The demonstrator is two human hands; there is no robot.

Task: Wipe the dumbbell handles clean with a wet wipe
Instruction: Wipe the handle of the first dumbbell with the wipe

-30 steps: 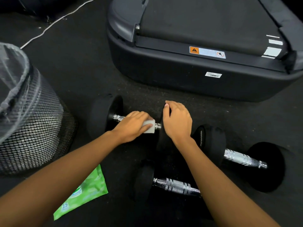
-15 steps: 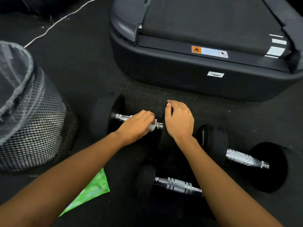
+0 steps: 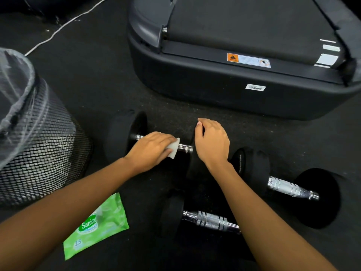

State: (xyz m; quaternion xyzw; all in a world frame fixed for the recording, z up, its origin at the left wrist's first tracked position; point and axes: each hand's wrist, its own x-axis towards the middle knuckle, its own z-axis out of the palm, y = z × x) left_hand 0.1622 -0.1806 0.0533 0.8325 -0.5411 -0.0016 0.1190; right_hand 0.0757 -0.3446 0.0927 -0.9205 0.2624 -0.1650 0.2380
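Note:
Three black dumbbells with chrome handles lie on the dark floor. My left hand (image 3: 151,150) presses a folded white wet wipe (image 3: 173,150) around the chrome handle (image 3: 185,148) of the far dumbbell, whose left weight (image 3: 122,133) shows fully. My right hand (image 3: 212,142) rests on top of that dumbbell's right weight (image 3: 192,163), fingers curled over its edge. A second dumbbell's handle (image 3: 211,221) lies nearer me, partly under my right forearm. The third dumbbell's handle (image 3: 291,187) is at the right.
A green wet wipe pack (image 3: 99,225) lies on the floor by my left forearm. A black mesh bin (image 3: 37,145) with a plastic liner stands at the left. The end of a treadmill (image 3: 234,85) sits just behind the dumbbells. A white cable (image 3: 64,26) crosses the floor far left.
My left hand with the wipe has slid left along the handle, baring more chrome near the right weight. My right hand has stayed on the weight.

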